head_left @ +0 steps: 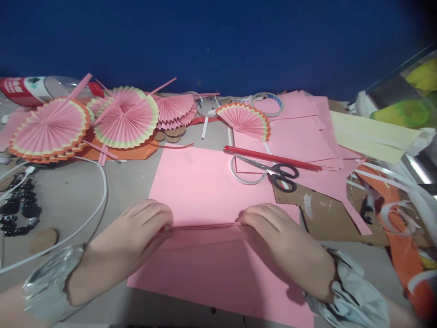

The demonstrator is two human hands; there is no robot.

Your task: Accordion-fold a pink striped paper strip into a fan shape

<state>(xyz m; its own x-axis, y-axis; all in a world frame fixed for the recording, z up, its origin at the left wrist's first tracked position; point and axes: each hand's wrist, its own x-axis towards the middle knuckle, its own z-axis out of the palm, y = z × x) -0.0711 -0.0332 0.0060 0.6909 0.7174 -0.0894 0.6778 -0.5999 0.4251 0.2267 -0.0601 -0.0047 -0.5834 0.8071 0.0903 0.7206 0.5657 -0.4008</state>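
Note:
My left hand [145,223] and my right hand [276,232] pinch the two ends of a narrow folded piece of pink paper [205,226]. It runs level between them, with thin layered edges showing. Larger pink paper [194,182] lies flat beyond it, and more pink paper spreads out nearer to me. Whether the folded strip is joined to these sheets I cannot tell. Both thumbs are mostly hidden. Black-handled scissors [273,172] lie beyond my right hand, alongside a long red stick-like piece [273,158] and a roll of tape [246,177].
Pleated round paper fans [124,117] in pink, yellow and orange stand at the back left near a plastic bottle [30,89]. A half-round fan [244,119] and pink sheets [303,136] lie back right. A white cable [104,191] loops by a black bead string [22,205].

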